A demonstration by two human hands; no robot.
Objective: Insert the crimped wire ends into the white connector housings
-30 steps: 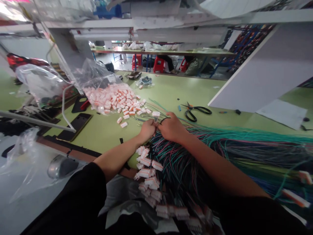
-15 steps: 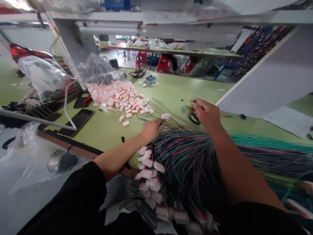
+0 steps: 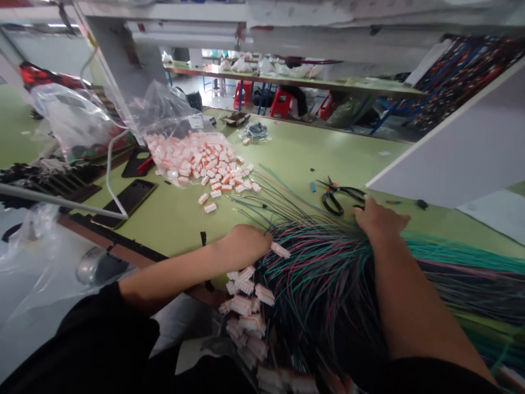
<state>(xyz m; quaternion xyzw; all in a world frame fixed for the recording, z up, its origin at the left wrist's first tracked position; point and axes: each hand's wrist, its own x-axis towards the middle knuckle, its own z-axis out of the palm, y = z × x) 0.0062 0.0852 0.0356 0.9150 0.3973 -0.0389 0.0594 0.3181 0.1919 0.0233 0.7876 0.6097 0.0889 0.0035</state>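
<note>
My left hand point(image 3: 250, 244) is closed beside the wire bundle, and a white-and-orange plug connector point(image 3: 281, 250) sticks out past its fingers. The exact grip is hidden by the back of the hand. Further right, my right hand point(image 3: 380, 220) is over the bundle with its fingers apart, one pointing out to the right. Its left fingertips are by the handles of black-handled scissors point(image 3: 333, 201) lying on the table. Below both hands spreads a thick bundle of green, pink and dark wires point(image 3: 320, 262). Several finished-looking connectors point(image 3: 246, 303) hang at its left end.
A clear bag point(image 3: 176, 148) spills loose white-and-orange connectors point(image 3: 216, 174) onto the green table point(image 3: 283, 153). At left lie a phone point(image 3: 127, 202) and a bent white rod point(image 3: 112, 164). A white panel point(image 3: 447, 142) slants at right. A small blue piece point(image 3: 313, 186) lies near the scissors.
My left hand has come down toward me with the connector. My right hand has moved right and nearer, away from above the scissors, and its fingers have spread.
</note>
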